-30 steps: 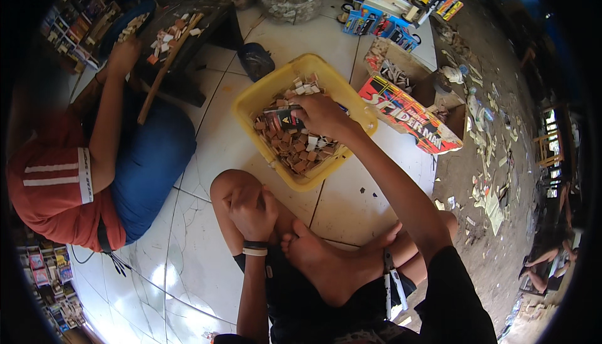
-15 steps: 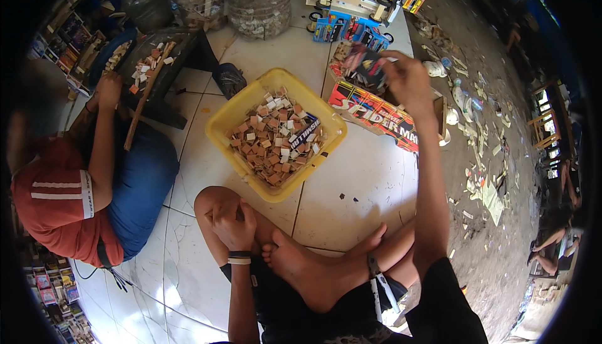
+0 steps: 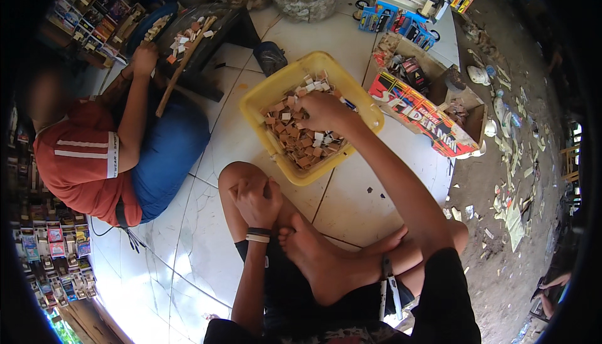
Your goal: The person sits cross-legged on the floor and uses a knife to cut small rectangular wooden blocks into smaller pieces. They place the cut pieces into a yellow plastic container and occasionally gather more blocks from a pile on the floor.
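Note:
My right hand (image 3: 325,111) is down in the yellow plastic tub (image 3: 252,107), its bent fingers among small square wooden pieces (image 3: 307,149), brown and white. What the fingertips grip, if anything, is hidden. On my raised knee rests my left hand (image 3: 258,201), fingers curled in; I cannot see inside it. A dark blue printed strip in the tub is mostly covered by my right wrist. Right of the tub stands an open printed box (image 3: 417,115), red, black and yellow, holding dark printed pieces (image 3: 411,71).
At left a person in a red shirt (image 3: 81,156) works at a black stand (image 3: 222,37) with pieces and a stick on it. Toy trucks (image 3: 401,21) stand beyond the box. Scissors (image 3: 390,281) lie across my leg. Scraps (image 3: 511,222) litter the ground at right.
My right hand has left the printed box, where it was at dark printed pieces, and gone into the yellow tub. My left hand stays curled on my knee. The whole view has shifted.

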Demonstrator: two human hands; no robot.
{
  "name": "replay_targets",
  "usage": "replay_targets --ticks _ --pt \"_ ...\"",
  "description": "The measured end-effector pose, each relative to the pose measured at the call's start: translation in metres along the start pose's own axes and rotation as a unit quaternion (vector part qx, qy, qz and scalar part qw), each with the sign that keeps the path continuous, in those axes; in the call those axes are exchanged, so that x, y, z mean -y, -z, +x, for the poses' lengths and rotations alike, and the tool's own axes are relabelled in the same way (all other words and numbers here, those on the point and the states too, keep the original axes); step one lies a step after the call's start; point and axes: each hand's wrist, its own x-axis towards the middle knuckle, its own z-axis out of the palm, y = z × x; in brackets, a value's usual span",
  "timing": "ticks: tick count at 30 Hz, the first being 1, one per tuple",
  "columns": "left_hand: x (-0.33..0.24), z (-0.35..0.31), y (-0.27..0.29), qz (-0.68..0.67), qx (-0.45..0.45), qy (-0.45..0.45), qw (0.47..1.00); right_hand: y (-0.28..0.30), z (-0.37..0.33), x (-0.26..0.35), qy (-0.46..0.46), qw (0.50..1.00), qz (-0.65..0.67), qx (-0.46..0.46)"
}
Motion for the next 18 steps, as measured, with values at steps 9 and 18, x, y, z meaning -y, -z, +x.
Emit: replay_targets --ticks 9,18 --pt "-0.003 0.000 0.003 -0.021 0.021 0.013 0.999 -0.040 0.049 0.040 0.019 0.996 -0.063 0.068" --pt "0.002 0.002 0.009 -0.040 0.032 0.041 0.998 -0.002 0.035 0.058 -0.019 0.944 -0.095 0.314"
